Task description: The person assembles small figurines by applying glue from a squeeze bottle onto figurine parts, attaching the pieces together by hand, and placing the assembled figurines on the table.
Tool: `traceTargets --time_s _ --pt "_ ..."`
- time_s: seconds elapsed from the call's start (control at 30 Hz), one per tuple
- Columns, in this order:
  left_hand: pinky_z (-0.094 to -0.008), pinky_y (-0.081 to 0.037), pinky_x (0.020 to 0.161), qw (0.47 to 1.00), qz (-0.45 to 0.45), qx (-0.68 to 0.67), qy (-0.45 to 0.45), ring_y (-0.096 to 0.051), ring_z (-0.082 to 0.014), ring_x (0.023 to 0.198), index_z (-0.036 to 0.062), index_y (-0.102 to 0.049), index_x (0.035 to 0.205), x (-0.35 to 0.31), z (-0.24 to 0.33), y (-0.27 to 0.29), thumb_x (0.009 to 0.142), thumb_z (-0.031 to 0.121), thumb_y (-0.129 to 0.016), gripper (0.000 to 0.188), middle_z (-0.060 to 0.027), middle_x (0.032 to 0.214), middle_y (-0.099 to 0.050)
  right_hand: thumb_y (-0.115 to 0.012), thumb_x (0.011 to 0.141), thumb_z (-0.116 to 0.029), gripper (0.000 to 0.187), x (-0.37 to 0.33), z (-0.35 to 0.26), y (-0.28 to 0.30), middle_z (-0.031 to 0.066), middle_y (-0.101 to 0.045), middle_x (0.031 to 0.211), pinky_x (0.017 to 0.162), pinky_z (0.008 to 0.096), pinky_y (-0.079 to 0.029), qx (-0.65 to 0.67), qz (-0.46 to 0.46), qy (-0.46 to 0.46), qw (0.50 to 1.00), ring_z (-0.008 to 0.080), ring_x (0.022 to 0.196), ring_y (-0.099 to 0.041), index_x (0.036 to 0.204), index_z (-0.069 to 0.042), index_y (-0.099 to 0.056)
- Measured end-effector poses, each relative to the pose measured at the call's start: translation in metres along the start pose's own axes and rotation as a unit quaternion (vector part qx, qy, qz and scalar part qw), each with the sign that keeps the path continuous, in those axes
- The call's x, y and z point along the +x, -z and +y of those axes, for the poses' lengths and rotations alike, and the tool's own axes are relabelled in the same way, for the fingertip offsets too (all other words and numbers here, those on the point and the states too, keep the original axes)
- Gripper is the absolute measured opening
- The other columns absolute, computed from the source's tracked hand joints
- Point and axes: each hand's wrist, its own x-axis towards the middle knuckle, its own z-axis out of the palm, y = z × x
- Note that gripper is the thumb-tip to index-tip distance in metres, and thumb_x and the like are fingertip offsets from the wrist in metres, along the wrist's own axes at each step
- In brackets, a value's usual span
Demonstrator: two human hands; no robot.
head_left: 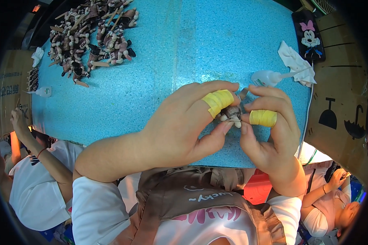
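Between my two hands, above the near part of the blue table (159, 98), is a small brown-and-white figurine (233, 112). My left hand (180, 122) pinches it from the left with thumb and index finger. From the other side, my right hand (276, 118) closes thumb and fingers on it. Yellow tape wraps a finger on each hand. A small flat brown piece (243, 94) sticks up at the figurine's far end, close to my fingertips; its join is partly hidden. Just beyond my right hand lies a clear squeeze bottle (267, 77) with a long thin nozzle.
Many similar figurines (90, 36) with flat sticks are heaped at the far left. A white tissue (294, 61) and a black cartoon-printed phone or case (308, 36) lie at the far right. Another bottle (44, 92) stands at the left edge. Cardboard boxes (343, 81) and co-workers (41, 183) flank the table.
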Motion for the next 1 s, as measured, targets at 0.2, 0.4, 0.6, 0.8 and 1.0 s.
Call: traceTargets --time_s 0.2,0.4,0.6,0.8,1.0 --pt "-0.0353 -0.049 0.076 0.999 -0.030 -0.007 0.016 -0.059 -0.0315 0.093 -0.0008 -0.052 0.105 0.001 0.000 -0.001 0.073 0.004 -0.060 0.034 -0.0204 0.114 -0.054 -0.067 0.055 -0.003 0.024 -0.001 0.000 -0.001 0.0087 -0.056 0.082 0.074 0.0435 -0.044 -0.057 -0.011 0.031 0.998 0.0320 0.085 -0.057 0.073 -0.004 -0.051" --pt "-0.0351 -0.048 0.074 0.999 -0.038 0.004 0.003 -0.059 -0.0307 0.088 -0.0004 -0.051 0.103 0.000 -0.001 -0.003 0.074 0.006 -0.060 0.031 -0.0198 0.114 -0.054 -0.066 0.053 -0.003 0.025 -0.001 -0.006 0.002 0.0095 -0.055 0.085 0.074 0.0423 -0.043 -0.081 -0.016 0.004 0.997 0.0343 0.088 -0.055 0.072 -0.003 -0.050" --pt "-0.0345 -0.048 0.065 0.999 -0.008 0.008 -0.029 -0.059 -0.0278 0.076 0.0006 -0.052 0.100 0.000 -0.003 -0.005 0.071 0.006 -0.060 0.030 -0.0184 0.109 -0.057 -0.066 0.054 -0.003 0.024 -0.004 -0.005 -0.002 0.0101 -0.055 0.085 0.074 0.0412 -0.044 -0.048 -0.007 0.004 0.999 0.0349 0.086 -0.054 0.072 -0.002 -0.050" --pt "-0.0330 -0.046 0.061 0.998 0.014 0.026 -0.051 -0.059 -0.0260 0.071 0.0016 -0.053 0.097 -0.001 -0.002 -0.007 0.068 0.006 -0.059 0.030 -0.0178 0.104 -0.059 -0.066 0.054 -0.002 0.026 -0.004 -0.008 -0.002 0.0110 -0.054 0.086 0.074 0.0407 -0.045 -0.033 -0.008 -0.007 0.999 0.0345 0.085 -0.054 0.075 -0.002 -0.051" --pt "-0.0341 -0.047 0.063 0.999 0.031 -0.008 -0.032 -0.059 -0.0278 0.073 0.0019 -0.053 0.097 -0.001 -0.005 -0.008 0.067 0.005 -0.057 0.030 -0.0169 0.103 -0.059 -0.067 0.060 -0.001 0.026 -0.007 0.001 -0.006 0.0124 -0.055 0.090 0.072 0.0369 -0.046 0.081 -0.027 -0.078 0.993 0.0324 0.085 -0.056 0.082 -0.003 -0.053"
